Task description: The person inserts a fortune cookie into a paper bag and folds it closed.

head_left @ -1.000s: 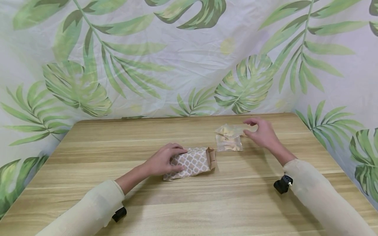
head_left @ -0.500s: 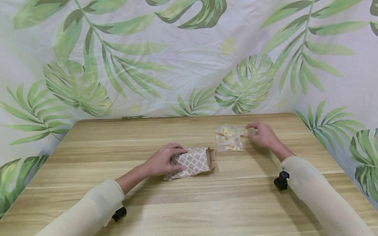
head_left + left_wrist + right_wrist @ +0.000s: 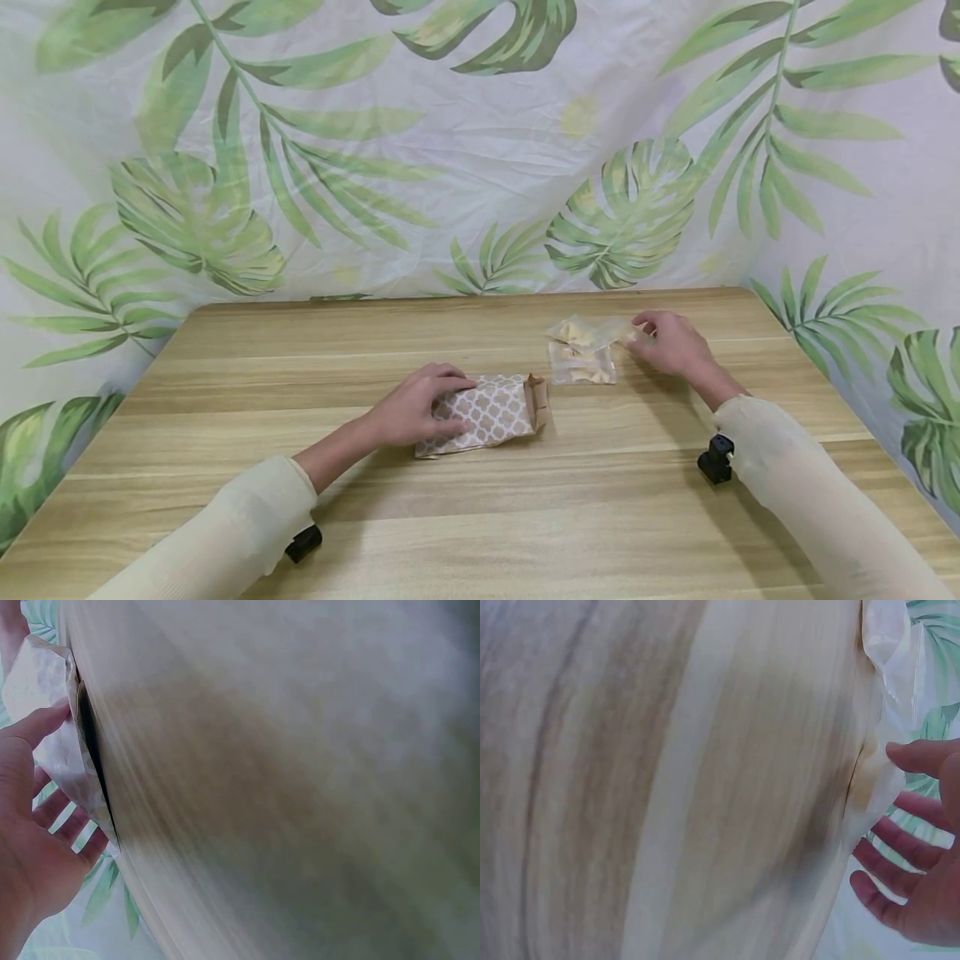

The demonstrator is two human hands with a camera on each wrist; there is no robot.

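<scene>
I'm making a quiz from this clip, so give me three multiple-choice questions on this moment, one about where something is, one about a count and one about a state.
1. Where does the patterned paper bag lie?
A. under the left hand on the wooden table
B. on the floor
C. in the right hand

2. How many clear snack packets are on the table?
A. five
B. none
C. two

3. What is the right hand doing?
A. pinching the edge of the upper clear packet
B. lying flat, away from everything
C. holding a pen

Answers: 1 A, the left hand's fingers rest on the bag's near end. 2 C, one packet lies partly on the lower clear packet. 3 A, thumb and fingers close on that packet's right edge.
</scene>
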